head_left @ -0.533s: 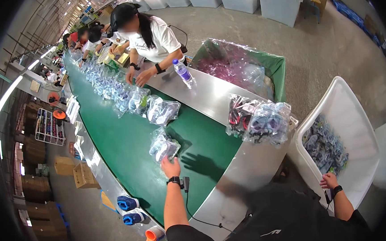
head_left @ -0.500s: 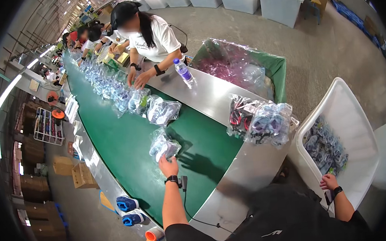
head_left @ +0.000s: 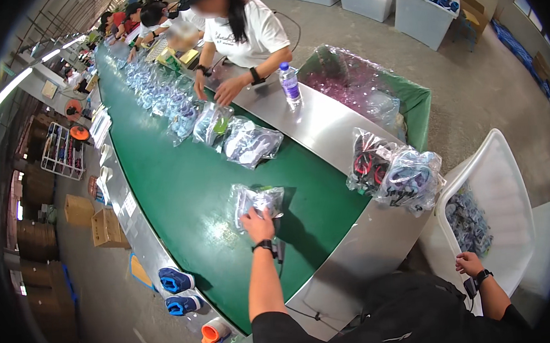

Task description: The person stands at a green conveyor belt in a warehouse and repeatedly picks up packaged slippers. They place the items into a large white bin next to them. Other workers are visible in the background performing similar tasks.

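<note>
My left hand reaches out over the green conveyor belt and grips the near edge of a clear plastic bag of shoes lying on it. A black watch sits on that wrist. My right hand hangs low at my right side beside a white bin, fingers curled, with a dark small object at the wrist; whether it holds anything is unclear. Two more bagged pairs rest on the steel side table to my right.
More bagged shoes lie in a row up the belt. A person in a white shirt works across it, beside a water bottle and a green bin lined with plastic. Blue shoes and cardboard boxes sit on the floor at left.
My left hand has closed onto the bag's near edge on the belt. The right hand has stayed beside the white bin.
</note>
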The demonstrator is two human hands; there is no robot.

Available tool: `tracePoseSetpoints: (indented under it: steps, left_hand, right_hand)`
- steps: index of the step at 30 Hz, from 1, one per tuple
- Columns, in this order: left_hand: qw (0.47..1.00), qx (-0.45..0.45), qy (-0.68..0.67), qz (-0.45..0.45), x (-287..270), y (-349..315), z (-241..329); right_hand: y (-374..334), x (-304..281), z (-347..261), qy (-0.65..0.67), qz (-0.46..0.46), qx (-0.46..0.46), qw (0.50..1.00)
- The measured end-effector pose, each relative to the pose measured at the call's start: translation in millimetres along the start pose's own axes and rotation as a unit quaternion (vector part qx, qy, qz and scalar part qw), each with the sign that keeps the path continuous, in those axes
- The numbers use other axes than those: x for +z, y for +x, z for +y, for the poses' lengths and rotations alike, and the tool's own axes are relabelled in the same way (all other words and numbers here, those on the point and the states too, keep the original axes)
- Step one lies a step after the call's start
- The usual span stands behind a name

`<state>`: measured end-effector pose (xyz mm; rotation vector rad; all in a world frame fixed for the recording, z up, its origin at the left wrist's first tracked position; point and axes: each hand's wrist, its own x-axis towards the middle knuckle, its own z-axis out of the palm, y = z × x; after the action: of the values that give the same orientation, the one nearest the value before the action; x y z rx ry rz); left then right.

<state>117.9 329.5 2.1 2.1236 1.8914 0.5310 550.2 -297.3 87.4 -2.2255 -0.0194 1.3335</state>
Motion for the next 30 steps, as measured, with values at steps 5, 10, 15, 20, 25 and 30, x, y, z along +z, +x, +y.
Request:
tracePoseSetpoints:
  steps: [5,10,15,20,25,30]
  left_hand:
    - [0.997,0.042,-0.058,0.038,-16,-91,49]
    - [0.909,-0.125,-0.396,-0.033,28,-192,26]
    - [0.387,-0.398,-0.829,-0.064,-16,-210,70]
    - [0.556,-0.447,-0.699,0.046,5,-208,39]
    - [0.515,-0.421,-0.746,-0.044,-19,-185,51]
    - [0.526,-0.361,-0.739,-0.217,-65,-202,124]
  right_hand:
    - [0,21,-15,-0.071,-0.012,-0.048,0.996]
    - [4,28,-30,-0.106,-0.027,-0.063,0.992]
    - [10,24,-14,-0.102,-0.017,-0.062,0.993]
    - [17,29,-6,-0.07,-0.028,-0.072,0.995]
    - [36,23,-5,-0.051,-0.048,-0.147,0.987]
    - [0,25,-79,-0.044,-0.031,-0.211,0.976]
